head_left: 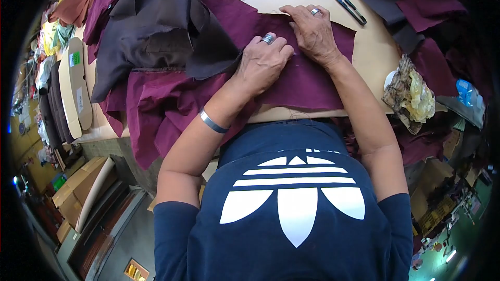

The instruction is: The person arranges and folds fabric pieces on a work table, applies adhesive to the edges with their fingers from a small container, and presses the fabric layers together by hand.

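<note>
At twelve o'clock, maroon cloth (pixel 307 86) under my curled left hand (pixel 264 62) and half-open right hand (pixel 315 34), grip unclear, snips (pixel 356 14) at one o'clock

Cloth (pixel 304 86): matt, smooth. Table (pixel 377 47): smooth, low sheen. Scissors (pixel 355 14): metal. Bracelet (pixel 212 123): glossy metal. Bag (pixel 419 99): crinkled, shiny plastic. Shirt (pixel 250 250): matt cloth.

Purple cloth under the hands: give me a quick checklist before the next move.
1. Left hand at the purple cloth: ok.
2. Right hand at the same cloth: ok.
3. Snips off that cloth: ok, lying on the table.
4. Dark cloth well away from the left hand: not ok, its edge reaches right beside it.
5. Anything pinched in the left grip: cannot tell, the hand hides it.
</note>
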`<state>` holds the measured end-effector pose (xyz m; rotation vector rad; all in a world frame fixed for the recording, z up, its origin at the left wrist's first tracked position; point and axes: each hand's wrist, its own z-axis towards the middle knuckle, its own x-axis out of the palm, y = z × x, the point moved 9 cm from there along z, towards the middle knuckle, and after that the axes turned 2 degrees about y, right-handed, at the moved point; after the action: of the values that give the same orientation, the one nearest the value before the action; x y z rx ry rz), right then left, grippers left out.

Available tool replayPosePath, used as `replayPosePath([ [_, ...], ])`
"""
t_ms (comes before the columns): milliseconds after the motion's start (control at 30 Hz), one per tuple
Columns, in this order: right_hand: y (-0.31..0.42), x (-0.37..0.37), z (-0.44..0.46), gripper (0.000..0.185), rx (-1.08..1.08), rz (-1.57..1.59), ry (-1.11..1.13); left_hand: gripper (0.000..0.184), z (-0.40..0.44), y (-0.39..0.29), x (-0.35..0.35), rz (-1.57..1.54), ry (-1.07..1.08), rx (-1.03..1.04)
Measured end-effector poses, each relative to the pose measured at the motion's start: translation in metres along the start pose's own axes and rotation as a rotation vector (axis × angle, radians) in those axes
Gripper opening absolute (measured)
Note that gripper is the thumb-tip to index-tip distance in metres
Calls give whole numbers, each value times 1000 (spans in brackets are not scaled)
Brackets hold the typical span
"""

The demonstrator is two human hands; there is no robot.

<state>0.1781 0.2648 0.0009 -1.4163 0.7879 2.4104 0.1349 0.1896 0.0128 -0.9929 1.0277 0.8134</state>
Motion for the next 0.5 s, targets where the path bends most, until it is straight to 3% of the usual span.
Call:
replayPosePath([
  [267, 4, -1, -1, 41, -12, 13, -9, 7, -8, -13, -11, -8, -27, 99],
  [367, 5, -2, 0, 40, -7, 33, -9, 10, -17, 5, -6, -201, -8, 15],
  [500, 4, -2, 0, 37, -3, 25, -18, 12, -28, 18, -15, -207, -120, -75],
])
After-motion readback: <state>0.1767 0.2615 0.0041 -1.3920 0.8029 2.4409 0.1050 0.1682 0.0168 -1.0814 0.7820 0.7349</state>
